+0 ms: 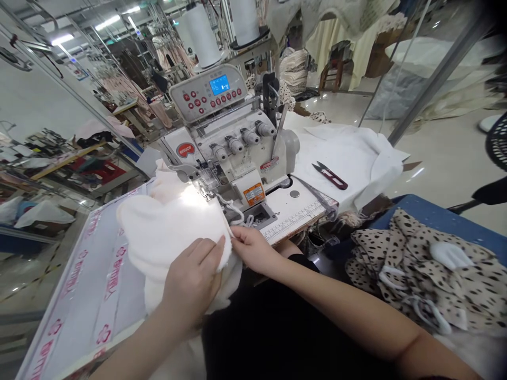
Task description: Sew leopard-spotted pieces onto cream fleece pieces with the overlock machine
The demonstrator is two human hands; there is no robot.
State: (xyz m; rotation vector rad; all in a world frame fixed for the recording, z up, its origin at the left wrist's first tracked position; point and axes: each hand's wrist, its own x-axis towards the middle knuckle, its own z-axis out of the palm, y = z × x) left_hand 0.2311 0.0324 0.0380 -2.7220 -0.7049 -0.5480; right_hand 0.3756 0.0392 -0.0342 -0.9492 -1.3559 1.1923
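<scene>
White fleecy fabric [170,227] lies over the left side of the work surface, its far edge under the lit needle area of an overlock sewing machine [233,142]. My left hand [194,274] is closed on the near right part of this fabric, fingers curled over its edge. Just right of it, my right hand [251,248] pinches the same fabric's edge between thumb and fingers. The fabric hangs down toward my lap between the hands. A cord-like white strip [235,208] loops beside the presser foot.
Dark red thread snips [330,175] lie on white cloth [356,158] right of the machine. Spotted fabric pieces [428,269] are heaped on a blue surface [451,216] at right. A metal pole [431,74] and a black fan [497,142] stand beyond.
</scene>
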